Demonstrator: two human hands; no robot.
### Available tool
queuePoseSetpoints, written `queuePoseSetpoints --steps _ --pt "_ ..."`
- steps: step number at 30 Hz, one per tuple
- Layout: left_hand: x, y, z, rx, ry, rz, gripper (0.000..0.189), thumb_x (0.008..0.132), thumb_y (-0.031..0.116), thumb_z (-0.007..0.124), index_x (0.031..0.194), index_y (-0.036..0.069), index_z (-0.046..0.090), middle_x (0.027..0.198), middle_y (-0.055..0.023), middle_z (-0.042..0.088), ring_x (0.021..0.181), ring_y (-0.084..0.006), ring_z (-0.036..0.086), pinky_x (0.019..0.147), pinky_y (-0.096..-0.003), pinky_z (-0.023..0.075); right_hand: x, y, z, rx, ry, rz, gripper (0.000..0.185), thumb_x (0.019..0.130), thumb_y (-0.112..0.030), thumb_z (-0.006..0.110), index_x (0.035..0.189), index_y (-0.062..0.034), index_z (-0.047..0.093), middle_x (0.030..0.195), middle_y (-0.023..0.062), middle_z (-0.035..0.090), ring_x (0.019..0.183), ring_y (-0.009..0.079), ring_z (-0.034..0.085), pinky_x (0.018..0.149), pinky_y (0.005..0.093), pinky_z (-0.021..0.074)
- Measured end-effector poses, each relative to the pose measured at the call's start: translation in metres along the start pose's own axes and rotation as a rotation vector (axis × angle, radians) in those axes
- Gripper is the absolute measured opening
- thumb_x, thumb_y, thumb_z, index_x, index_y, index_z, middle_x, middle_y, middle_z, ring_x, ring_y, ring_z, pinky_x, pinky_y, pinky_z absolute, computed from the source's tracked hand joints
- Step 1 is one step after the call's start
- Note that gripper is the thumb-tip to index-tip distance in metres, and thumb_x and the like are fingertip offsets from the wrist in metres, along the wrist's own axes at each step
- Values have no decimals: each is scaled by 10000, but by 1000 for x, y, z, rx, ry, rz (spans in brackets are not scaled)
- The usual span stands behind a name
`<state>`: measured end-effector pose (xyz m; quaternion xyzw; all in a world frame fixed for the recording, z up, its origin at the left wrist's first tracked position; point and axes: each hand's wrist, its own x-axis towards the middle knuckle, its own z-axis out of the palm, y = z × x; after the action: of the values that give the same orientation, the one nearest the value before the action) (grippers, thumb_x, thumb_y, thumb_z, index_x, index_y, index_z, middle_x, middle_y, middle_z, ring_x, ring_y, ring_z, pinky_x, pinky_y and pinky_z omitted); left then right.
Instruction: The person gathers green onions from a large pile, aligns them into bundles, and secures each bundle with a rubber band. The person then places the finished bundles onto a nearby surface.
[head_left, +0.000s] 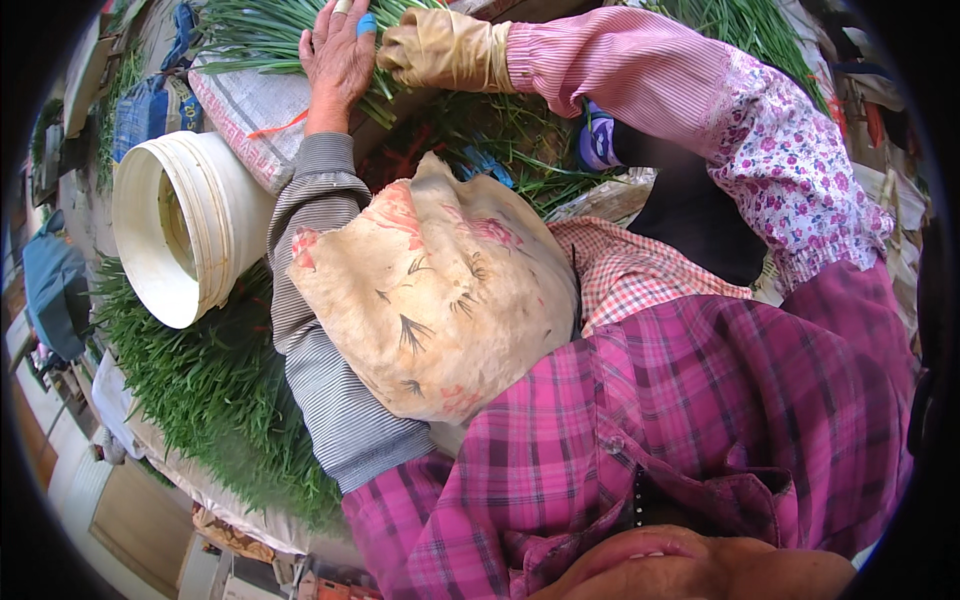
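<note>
At the top of the head view, my bare left hand (341, 56) lies palm down with fingers spread on a bunch of long green leafy stalks (255, 34). One finger has a blue wrapping and another a pale band. Close beside it on the right is my right hand (442, 51), in a tan rubber glove with the fingers curled in. It is against the same stalks; whether it grips any is hidden. Under the bunch is a white woven sack (259, 116) with red print. A stained, patterned cloth (450, 300) covers my lap.
A white plastic bucket (217, 217) lies tilted left of my forearm. Below it spreads a large mass of green leaves (217, 390). Loose leaves and blue scraps (484, 165) lie on the ground past my lap. More green stalks (739, 45) are at the upper right.
</note>
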<state>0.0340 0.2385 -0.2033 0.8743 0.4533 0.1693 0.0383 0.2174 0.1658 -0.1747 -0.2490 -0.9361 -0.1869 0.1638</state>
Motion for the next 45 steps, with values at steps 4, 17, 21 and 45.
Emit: queuePoseSetpoints --steps 4,17,21,45 --pt "-1 -10 8 -22 46 36 458 1000 413 263 1448 370 347 1502 79 341 1406 -189 253 1130 -484 108 -40 -34 -38 239 -783 -306 150 765 -221 663 752 -78 705 789 40 665 844 219 628 786 386 489" --pt "7 41 -33 -71 -10 11 565 987 468 201 1460 207 366 1481 -10 387 1412 -255 254 1122 -502 132 -358 161 -133 828 -187 1546 448 812 -236 654 1222 -57 620 1151 99 664 1077 229 620 955 326 453" --pt "4 55 -52 -46 -91 -78 704 950 608 133 1469 185 349 1490 -21 375 1413 -262 246 1125 -493 106 -417 137 -91 730 -405 1574 464 813 -237 637 1242 -63 610 1211 104 646 1145 232 596 1017 317 421" --pt "12 65 -56 -73 -61 -3 656 990 527 166 1431 100 397 1435 -82 430 1369 -287 306 1128 -428 156 -370 87 -50 858 -276 1674 497 611 -253 743 1060 -64 641 928 85 682 845 190 631 770 322 504"
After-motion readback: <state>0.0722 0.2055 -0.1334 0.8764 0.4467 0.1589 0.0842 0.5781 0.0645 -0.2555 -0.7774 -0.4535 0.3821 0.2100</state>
